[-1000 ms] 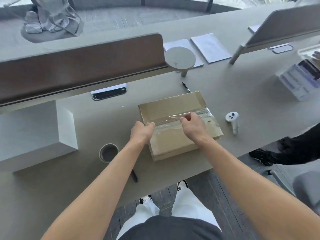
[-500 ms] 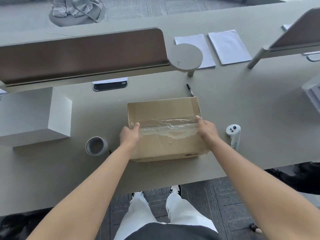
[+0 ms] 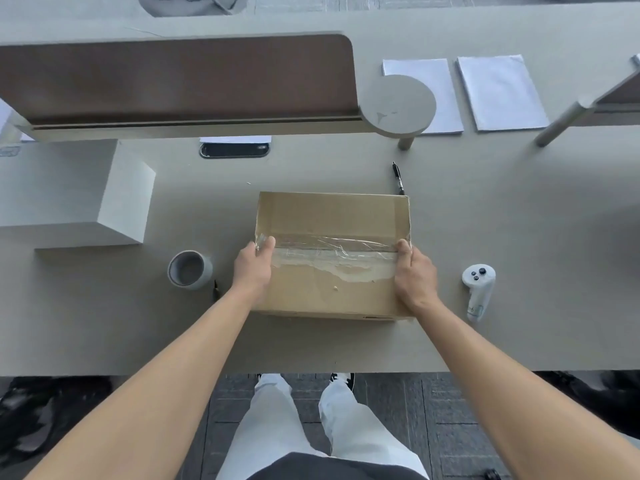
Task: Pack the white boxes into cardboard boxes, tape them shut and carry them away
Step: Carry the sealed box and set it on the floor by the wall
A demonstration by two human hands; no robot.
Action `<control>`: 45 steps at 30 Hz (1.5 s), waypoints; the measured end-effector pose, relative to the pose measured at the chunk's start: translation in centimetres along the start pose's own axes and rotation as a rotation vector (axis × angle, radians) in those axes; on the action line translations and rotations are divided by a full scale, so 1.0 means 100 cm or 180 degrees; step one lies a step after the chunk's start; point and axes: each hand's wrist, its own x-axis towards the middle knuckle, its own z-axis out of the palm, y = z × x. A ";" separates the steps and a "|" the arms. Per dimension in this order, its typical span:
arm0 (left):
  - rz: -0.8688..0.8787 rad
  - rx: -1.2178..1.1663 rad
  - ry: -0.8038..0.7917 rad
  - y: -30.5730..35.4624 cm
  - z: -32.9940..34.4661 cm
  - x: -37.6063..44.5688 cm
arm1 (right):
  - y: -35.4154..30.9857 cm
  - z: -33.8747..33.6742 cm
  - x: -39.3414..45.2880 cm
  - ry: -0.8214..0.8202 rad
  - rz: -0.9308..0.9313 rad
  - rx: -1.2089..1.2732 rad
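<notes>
- The carton [image 3: 332, 254] sits flat on the desk [image 3: 519, 237], flaps closed, between the two hands.
- The left hand [image 3: 252, 268] clasps the carton's left edge: thumb on top over the end of the tape [image 3: 332, 252], fingers curled down the side and hidden there.
- The right hand [image 3: 414, 271] clasps the right edge the same way, thumb on the lid at the other tape end, fingers wrapped over the side.
- The clear tape runs along the seam from one thumb to the other; it looks wrinkled, with a paler torn patch of cardboard just nearer the body than the strip.
- Just left of the left hand stands a tape roll [image 3: 189, 270], near but apart from the carton.
- A thin dark tool [image 3: 216, 289] lies beside the left wrist, between roll and carton; too small to tell what it is.
- Farther left of that hand, well apart, a white box [image 3: 69, 195] rests on the desk.
- Just right of the right hand lies a white controller [image 3: 479, 289], not touching hand or carton.
- Beyond the right hand, at the carton's far right corner, lies a black pen [image 3: 398, 178]; its tip seems to meet the corner.
- Farther out past both hands stand a brown divider [image 3: 173, 77] and a round stand [image 3: 397, 105], with two white sheets [image 3: 498, 91] behind the stand.
</notes>
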 end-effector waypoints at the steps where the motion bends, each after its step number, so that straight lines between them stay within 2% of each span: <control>1: 0.0013 -0.0004 -0.0001 -0.001 0.001 0.001 | 0.001 0.001 0.000 -0.0012 0.0008 0.0010; 10: -0.0123 -0.0267 0.0029 -0.010 0.005 0.007 | 0.010 0.002 0.003 -0.0122 0.0111 0.0345; 18: -0.0150 0.0088 -0.0059 0.000 0.003 0.005 | 0.005 -0.004 0.003 -0.0300 0.0267 0.0367; 25: -0.0284 -0.0283 -0.0051 -0.004 -0.022 -0.012 | -0.026 -0.018 0.001 -0.0617 0.0293 0.0407; 30: -0.0340 -0.0772 0.0339 -0.021 -0.084 -0.048 | -0.101 -0.015 -0.020 -0.0957 -0.0196 0.0124; 35: -0.0457 -0.1354 0.0858 -0.069 -0.187 -0.117 | -0.191 0.034 -0.083 -0.1553 -0.0678 -0.0044; 40: -0.0804 -0.1624 0.1668 -0.157 -0.289 -0.226 | -0.253 0.113 -0.210 -0.2197 -0.1110 -0.0209; 45: -0.1207 -0.1788 0.2516 -0.272 -0.363 -0.361 | -0.274 0.192 -0.373 -0.2781 -0.1539 -0.0509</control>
